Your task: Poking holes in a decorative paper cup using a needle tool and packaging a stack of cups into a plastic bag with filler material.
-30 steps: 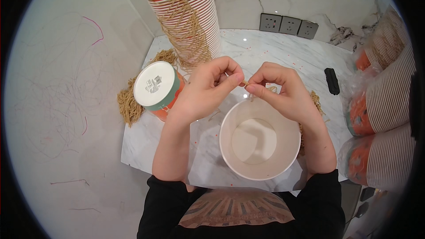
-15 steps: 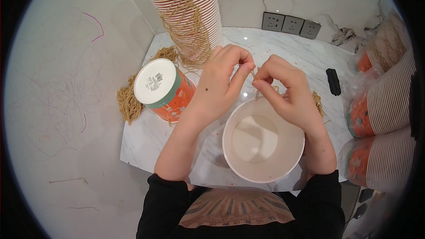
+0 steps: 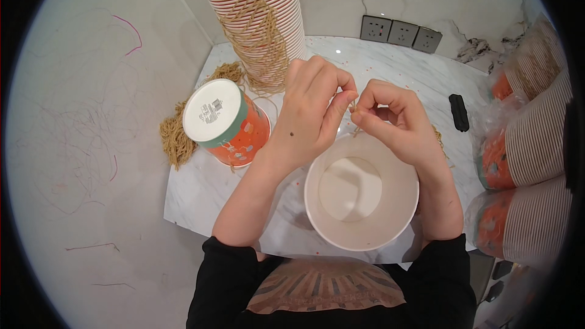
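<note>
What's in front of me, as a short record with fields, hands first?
Left hand: pinches thin tan cord
Right hand: pinches the cord beside the left fingertips
Below hands: round paper tub with white inside, mouth up
Left: round orange-and-green paper tub, upside down, by a tan cord bundle
Back left: tall stack of nested paper tubs, tan cords down its side
Right: plastic-wrapped stacks of nested tubs; black elongated object, kind unclear
Surface: white marbled tabletop
Wall: three dark socket panels
</note>
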Demonstrator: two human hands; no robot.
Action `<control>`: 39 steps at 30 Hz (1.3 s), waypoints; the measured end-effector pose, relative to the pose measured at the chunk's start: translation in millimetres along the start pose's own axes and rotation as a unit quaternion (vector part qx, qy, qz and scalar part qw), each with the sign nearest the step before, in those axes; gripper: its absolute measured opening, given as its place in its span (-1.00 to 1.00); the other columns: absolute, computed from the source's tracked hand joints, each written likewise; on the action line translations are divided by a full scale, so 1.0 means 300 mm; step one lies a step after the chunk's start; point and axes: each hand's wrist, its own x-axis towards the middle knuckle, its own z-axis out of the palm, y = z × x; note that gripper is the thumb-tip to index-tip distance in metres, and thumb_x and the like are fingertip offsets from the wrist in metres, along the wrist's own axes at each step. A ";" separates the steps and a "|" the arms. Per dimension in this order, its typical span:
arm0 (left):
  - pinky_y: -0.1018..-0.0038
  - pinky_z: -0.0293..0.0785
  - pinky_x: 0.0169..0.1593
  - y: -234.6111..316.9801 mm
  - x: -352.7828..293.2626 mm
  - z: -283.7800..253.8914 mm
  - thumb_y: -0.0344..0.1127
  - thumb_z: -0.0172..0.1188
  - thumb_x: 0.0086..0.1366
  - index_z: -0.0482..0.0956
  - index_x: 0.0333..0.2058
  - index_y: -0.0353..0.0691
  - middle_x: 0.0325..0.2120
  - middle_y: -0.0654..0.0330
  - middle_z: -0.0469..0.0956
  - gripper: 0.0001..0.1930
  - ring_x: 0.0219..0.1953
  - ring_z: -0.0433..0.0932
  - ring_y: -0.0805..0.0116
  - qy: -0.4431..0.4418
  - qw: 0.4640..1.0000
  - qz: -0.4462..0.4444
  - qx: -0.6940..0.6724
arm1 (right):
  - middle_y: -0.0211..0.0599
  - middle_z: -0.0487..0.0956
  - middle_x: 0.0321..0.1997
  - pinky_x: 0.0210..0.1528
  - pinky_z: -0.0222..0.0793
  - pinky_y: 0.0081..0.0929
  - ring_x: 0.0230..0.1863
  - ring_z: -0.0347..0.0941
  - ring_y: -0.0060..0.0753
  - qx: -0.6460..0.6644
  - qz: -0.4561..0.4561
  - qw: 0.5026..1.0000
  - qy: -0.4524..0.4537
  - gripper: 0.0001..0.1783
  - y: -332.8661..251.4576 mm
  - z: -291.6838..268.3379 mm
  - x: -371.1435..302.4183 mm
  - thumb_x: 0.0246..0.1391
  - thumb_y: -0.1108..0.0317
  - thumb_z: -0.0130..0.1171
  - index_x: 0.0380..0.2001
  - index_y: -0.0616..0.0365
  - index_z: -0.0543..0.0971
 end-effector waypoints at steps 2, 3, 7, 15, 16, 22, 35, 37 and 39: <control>0.42 0.22 -0.20 -0.001 -0.001 0.002 -0.43 0.20 0.31 0.48 -0.33 -0.22 -0.40 0.26 0.42 -0.93 -0.33 0.29 0.30 0.005 1.000 0.011 0.014 | -0.54 0.43 -0.42 -0.26 0.34 -0.66 -0.36 0.32 -0.72 -0.004 0.000 1.000 -0.015 -0.87 -0.001 -0.008 0.001 0.11 0.51 0.25 -0.45 0.30 0.51; 0.42 0.24 -0.20 -0.001 -0.002 0.006 -0.42 0.19 0.32 0.48 -0.32 -0.22 -0.40 0.25 0.42 -0.94 -0.32 0.29 0.31 0.010 1.000 0.004 0.005 | -0.54 0.43 -0.42 -0.26 0.34 -0.66 -0.36 0.32 -0.72 -0.003 0.000 1.000 -0.014 -0.87 -0.003 -0.011 0.000 0.11 0.51 0.25 -0.45 0.30 0.51; 0.45 0.27 -0.20 0.004 -0.011 0.026 -0.40 0.17 0.36 0.48 -0.29 -0.23 -0.39 0.26 0.41 -0.94 -0.32 0.30 0.33 0.022 0.999 -0.027 -0.036 | -0.53 0.46 -0.39 -0.20 0.37 -0.65 -0.33 0.35 -0.71 -0.004 0.020 0.999 -0.033 -0.88 -0.014 -0.028 -0.008 0.13 0.49 0.26 -0.41 0.29 0.52; 0.54 0.29 -0.15 -0.025 -0.021 0.025 -0.37 0.12 0.43 0.48 -0.24 -0.28 -0.32 0.30 0.40 -0.90 -0.27 0.32 0.48 -0.047 0.979 -0.117 -0.163 | -0.45 0.54 -0.35 -0.09 0.45 -0.57 -0.27 0.44 -0.64 -0.110 -0.050 0.992 0.020 -0.86 -0.005 -0.024 0.003 0.12 0.47 0.32 -0.32 0.31 0.58; 0.56 0.29 -0.14 -0.025 -0.021 0.025 -0.37 0.11 0.44 0.48 -0.23 -0.28 -0.31 0.30 0.40 -0.90 -0.27 0.33 0.50 -0.047 0.977 -0.124 -0.170 | -0.45 0.54 -0.35 -0.09 0.45 -0.57 -0.27 0.45 -0.63 -0.086 -0.048 0.995 0.029 -0.86 -0.006 -0.017 0.006 0.11 0.47 0.32 -0.32 0.32 0.58; 0.40 0.35 -0.11 -0.023 -0.011 0.020 -0.39 0.16 0.36 0.49 -0.26 -0.27 -0.33 0.19 0.47 -0.92 -0.25 0.40 0.25 -0.051 0.970 -0.142 -0.189 | -0.46 0.54 -0.39 -0.14 0.44 -0.57 -0.29 0.43 -0.64 -0.063 -0.045 0.996 0.044 -0.89 0.014 -0.009 0.023 0.07 0.49 0.29 -0.39 0.31 0.57; 0.63 0.30 -0.05 -0.063 -0.027 0.048 -0.49 0.14 0.40 0.35 -0.06 -0.20 -0.26 0.34 0.39 -0.79 -0.20 0.35 0.59 0.115 0.897 -0.221 -0.365 | -0.48 0.51 -0.39 -0.14 0.36 -0.60 -0.31 0.39 -0.64 -0.152 0.006 0.988 -0.039 -0.94 0.080 -0.033 0.043 -0.02 0.52 0.22 -0.47 0.27 0.53; 0.67 0.28 -0.17 -0.089 -0.020 0.025 -0.48 0.16 0.41 0.36 -0.11 -0.19 -0.29 0.36 0.36 -0.82 -0.26 0.33 0.63 0.160 0.885 -0.229 -0.373 | -0.48 0.52 -0.40 -0.18 0.37 -0.61 -0.33 0.39 -0.65 -0.126 0.021 0.991 -0.051 -0.94 0.112 -0.035 0.052 -0.02 0.52 0.22 -0.49 0.27 0.54; 0.66 0.30 -0.12 -0.104 -0.022 -0.001 -0.45 0.17 0.42 0.36 -0.11 -0.19 -0.29 0.36 0.38 -0.83 -0.25 0.34 0.62 0.174 0.878 -0.253 -0.368 | -0.48 0.53 -0.41 -0.21 0.37 -0.62 -0.36 0.40 -0.67 -0.097 0.040 0.992 -0.066 -0.94 0.120 -0.038 0.053 -0.02 0.53 0.21 -0.50 0.28 0.54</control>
